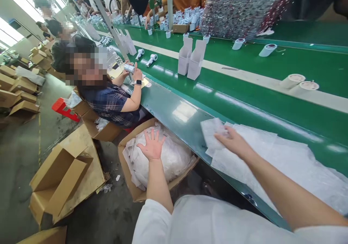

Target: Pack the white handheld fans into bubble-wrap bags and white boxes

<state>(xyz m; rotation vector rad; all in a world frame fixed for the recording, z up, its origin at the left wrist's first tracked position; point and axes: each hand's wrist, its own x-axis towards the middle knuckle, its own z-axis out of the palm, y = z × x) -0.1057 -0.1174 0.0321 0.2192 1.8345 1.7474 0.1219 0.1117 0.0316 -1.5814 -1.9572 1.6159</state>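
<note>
Has an open carton point(58, 182) at far left, then 1 co-worker point(108, 102) beside the table point(163, 104). Spreads the left hand point(152, 147) wide, palm up, above a box point(129, 184) of plastic bags point(175, 160). Faces 2 white boxes point(193, 61) standing on the green belt point(231, 84). Pinches a white sheet point(210, 129) in the right hand point(231, 140), well apart from the left, at the left end of a fanned pile point(272, 153) on the table.

On my left I see a red stool point(65, 110), a co-worker point(108, 104) in plaid and an open carton point(51, 169) on a board point(94, 171); ahead, two white boxes point(195, 64) stand on the green belt point(239, 99).
</note>
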